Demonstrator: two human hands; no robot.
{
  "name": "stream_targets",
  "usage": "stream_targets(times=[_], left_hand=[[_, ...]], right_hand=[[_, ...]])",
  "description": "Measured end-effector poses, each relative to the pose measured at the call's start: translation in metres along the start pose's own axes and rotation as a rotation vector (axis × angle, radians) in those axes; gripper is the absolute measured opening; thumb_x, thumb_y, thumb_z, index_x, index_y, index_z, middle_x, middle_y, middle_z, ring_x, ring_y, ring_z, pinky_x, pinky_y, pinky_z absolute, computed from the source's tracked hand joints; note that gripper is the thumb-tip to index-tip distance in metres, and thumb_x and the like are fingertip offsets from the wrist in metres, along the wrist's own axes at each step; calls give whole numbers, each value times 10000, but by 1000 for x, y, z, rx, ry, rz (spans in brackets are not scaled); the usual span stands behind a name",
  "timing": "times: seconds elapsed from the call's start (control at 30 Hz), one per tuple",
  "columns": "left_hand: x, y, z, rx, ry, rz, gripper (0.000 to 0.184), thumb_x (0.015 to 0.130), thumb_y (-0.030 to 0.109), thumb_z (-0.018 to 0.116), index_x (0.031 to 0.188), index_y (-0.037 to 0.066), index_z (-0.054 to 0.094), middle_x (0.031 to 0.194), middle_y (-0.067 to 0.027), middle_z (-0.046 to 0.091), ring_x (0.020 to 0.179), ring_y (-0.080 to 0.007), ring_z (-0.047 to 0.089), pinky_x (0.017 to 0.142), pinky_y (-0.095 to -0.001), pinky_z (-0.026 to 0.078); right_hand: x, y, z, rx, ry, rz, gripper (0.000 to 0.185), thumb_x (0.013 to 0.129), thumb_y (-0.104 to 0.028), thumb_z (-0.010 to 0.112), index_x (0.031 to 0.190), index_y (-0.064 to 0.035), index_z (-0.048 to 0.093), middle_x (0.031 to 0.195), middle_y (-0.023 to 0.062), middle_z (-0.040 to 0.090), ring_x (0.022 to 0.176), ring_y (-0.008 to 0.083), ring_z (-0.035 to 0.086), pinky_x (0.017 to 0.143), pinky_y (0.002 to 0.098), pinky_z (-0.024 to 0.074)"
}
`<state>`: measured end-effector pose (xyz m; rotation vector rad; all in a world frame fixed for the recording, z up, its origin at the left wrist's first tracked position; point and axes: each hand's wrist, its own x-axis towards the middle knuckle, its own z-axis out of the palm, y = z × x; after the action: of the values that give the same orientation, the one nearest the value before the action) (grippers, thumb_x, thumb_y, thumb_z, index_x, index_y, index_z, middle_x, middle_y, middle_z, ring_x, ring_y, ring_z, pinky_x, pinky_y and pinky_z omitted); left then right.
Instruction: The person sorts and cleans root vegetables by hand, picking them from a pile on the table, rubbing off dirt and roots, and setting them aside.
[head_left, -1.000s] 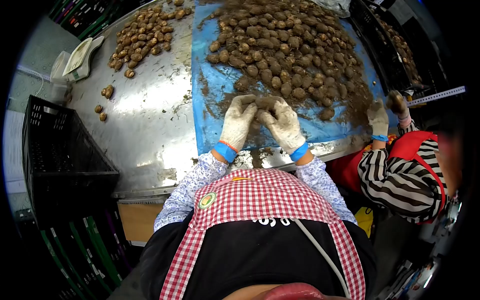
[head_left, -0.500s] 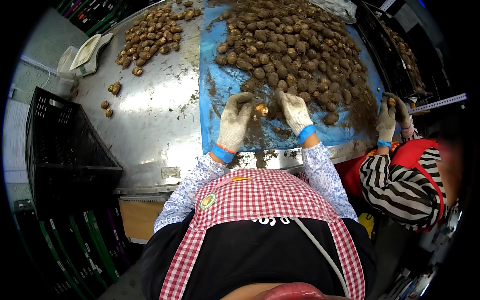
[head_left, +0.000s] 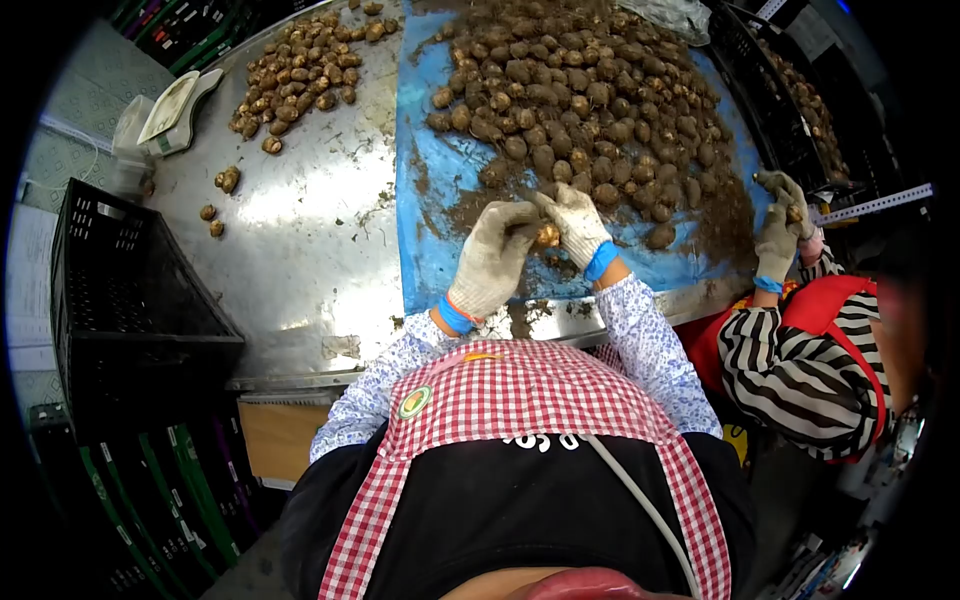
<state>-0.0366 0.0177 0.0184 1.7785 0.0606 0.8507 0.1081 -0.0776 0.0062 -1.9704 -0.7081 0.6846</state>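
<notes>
In the head view, my gloved left hand (head_left: 492,258) has its fingers curled round a small taro (head_left: 548,235) with a pale, cleaned-looking surface. My gloved right hand (head_left: 580,228) is close against it, fingers pinched together near the left fingertips; whether anything is between them is hidden. Both hands are over the near part of a soil-strewn blue sheet (head_left: 415,225). Just beyond them rises a large heap of dirty brown taros (head_left: 600,110). Farther left, a smaller pile of cleaner taros (head_left: 295,75) lies on the metal table (head_left: 300,230).
Several loose taros (head_left: 228,180) lie left of the sheet. A black crate (head_left: 150,335) stands at the left edge, near a white scale (head_left: 175,115). Another black crate (head_left: 790,110) holding taros is at the right. A co-worker's gloved hands (head_left: 778,235) handle a taro there.
My left hand has moved right and slightly toward me with the taro, and my right hand has shifted left, so the two now meet. The co-worker's hands have shifted slightly.
</notes>
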Motion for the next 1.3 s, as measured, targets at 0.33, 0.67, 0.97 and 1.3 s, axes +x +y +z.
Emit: stream_targets(times=[0.33,0.67,0.97,1.3], left_hand=[[0,-7,2,54,20,-254,205,916,71,562,1096,-24,584,1020,-139,615,922,-210,616,831,-303,509],[27,-38,-3,-69,-37,-518,264,920,227,567,1015,-16,614,848,-165,668,726,-244,652,636,-336,526],[15,-3,-7,-340,-202,-668,263,950,185,565,1113,-22,562,859,-117,659,712,-160,625,630,-284,520],[7,8,-9,-539,-149,-503,354,886,-21,567,1234,-12,501,1133,-138,618,1028,-206,613,854,-304,527]], right_hand=[[-60,-15,-2,152,-40,-217,329,984,-340,490,1101,-45,576,876,112,659,719,157,645,648,303,540],[-62,-17,21,-162,195,-577,261,919,-192,557,1099,-4,570,820,120,629,693,215,629,602,303,534],[-50,-3,3,-283,226,-373,347,925,-245,568,1182,-12,553,1056,206,619,973,313,618,806,391,508],[-16,33,0,672,51,148,427,1000,-387,440,1100,-6,606,866,77,616,693,132,600,532,250,485]])
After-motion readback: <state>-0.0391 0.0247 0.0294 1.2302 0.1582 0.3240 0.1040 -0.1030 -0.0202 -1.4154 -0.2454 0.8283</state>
